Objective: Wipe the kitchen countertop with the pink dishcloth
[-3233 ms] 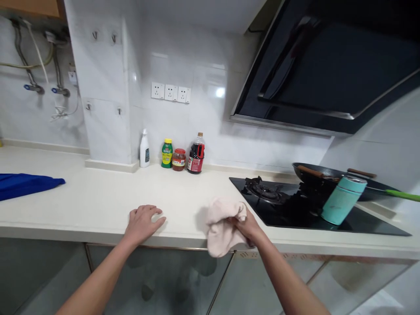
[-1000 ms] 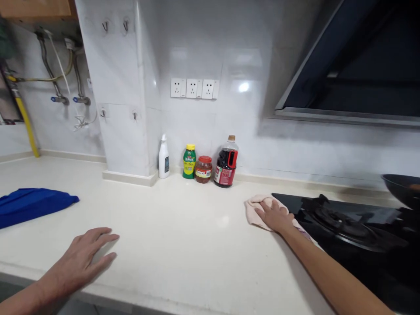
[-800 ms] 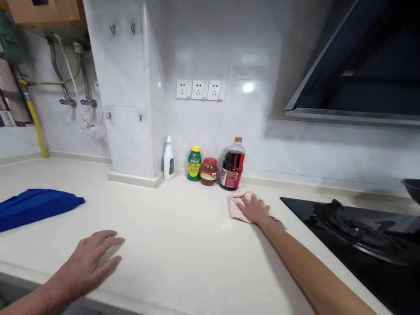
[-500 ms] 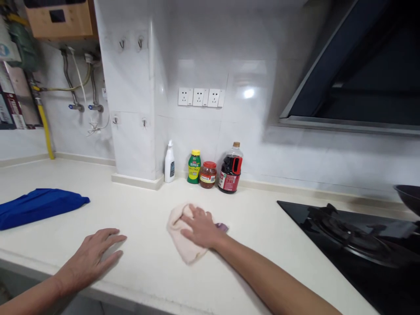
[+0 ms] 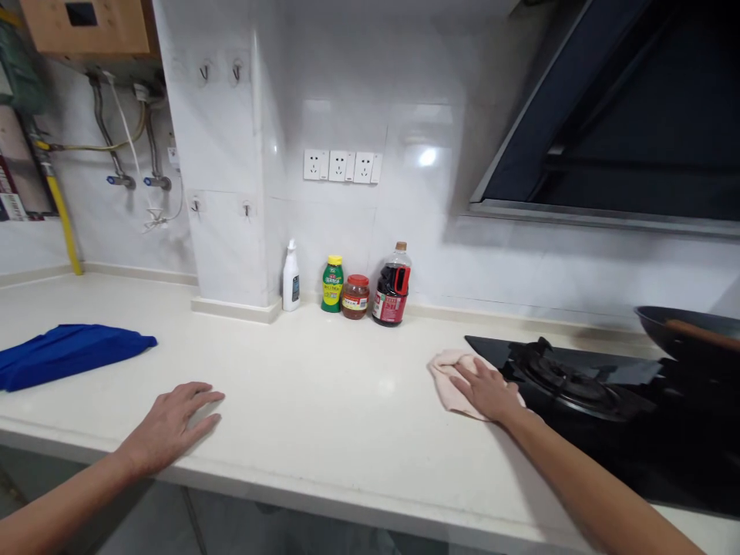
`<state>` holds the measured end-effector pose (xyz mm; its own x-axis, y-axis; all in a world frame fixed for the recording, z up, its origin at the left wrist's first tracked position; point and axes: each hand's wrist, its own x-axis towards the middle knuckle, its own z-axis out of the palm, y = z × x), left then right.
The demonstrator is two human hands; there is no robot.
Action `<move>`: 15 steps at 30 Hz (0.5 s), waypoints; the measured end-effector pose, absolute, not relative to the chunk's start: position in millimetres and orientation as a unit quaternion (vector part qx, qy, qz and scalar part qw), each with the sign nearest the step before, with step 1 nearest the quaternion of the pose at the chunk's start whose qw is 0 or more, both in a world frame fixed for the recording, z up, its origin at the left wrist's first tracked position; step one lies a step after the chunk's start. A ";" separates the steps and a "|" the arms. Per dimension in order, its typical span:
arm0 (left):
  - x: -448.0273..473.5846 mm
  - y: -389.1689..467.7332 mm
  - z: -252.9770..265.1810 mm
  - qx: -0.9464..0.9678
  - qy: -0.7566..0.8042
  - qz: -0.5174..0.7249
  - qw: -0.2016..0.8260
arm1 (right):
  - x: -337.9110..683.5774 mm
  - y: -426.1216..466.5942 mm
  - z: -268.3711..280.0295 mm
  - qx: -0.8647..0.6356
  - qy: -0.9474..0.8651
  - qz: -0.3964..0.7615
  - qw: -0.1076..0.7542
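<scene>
Under my right hand (image 5: pixel 489 389) is a pale pink cleaning cloth (image 5: pixel 448 389), bunched and pressed against the white countertop (image 5: pixel 324 439). The hand grips it from above with somewhat spread fingers, right beside the left edge of the black gas stove (image 5: pixel 555 412). Part of the cloth is hidden beneath the palm. My left hand (image 5: pixel 173 424) rests near the counter's front edge, fingers apart, holding nothing. Further left lies a folded blue cloth (image 5: pixel 75 351).
Along the wall stand a white spray bottle (image 5: pixel 291 281), a green squeeze bottle (image 5: pixel 332 289), a red-lidded jar (image 5: pixel 355 299) and a large bottle of dark liquid (image 5: pixel 391 293). A dark wok (image 5: pixel 664 331) sits on the stove, below the range hood (image 5: pixel 624 116).
My right hand has slid the pink cloth rightward across the counter to the stove's edge. My left hand stays by the front edge. The view has shifted a little to the right.
</scene>
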<state>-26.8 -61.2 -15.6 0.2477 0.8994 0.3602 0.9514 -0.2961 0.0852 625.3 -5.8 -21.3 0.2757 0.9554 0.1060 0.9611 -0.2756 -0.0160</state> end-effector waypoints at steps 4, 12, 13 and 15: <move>-26.3 -59.5 -15.6 -0.786 -0.592 -0.167 0.062 | 606.9 -36.1 -23.5 -0.820 -0.570 -0.047 0.013; -25.8 -55.5 -15.6 -0.783 -0.595 -0.174 0.048 | 435.2 -113.4 1.5 -0.641 -0.764 0.052 0.054; -25.2 -56.3 -14.9 -0.782 -0.596 -0.175 0.046 | 415.3 -122.2 3.4 -0.608 -0.789 0.066 0.061; -23.7 -58.6 -13.2 -0.775 -0.604 -0.179 0.045 | 384.3 -135.5 4.1 -0.537 -0.836 0.083 0.072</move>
<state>-23.7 -58.6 -13.2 0.2056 0.9202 0.3331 0.9529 -0.2658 0.1463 384.3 -135.5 4.1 -0.4124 0.9105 0.0305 0.8865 0.4088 -0.2167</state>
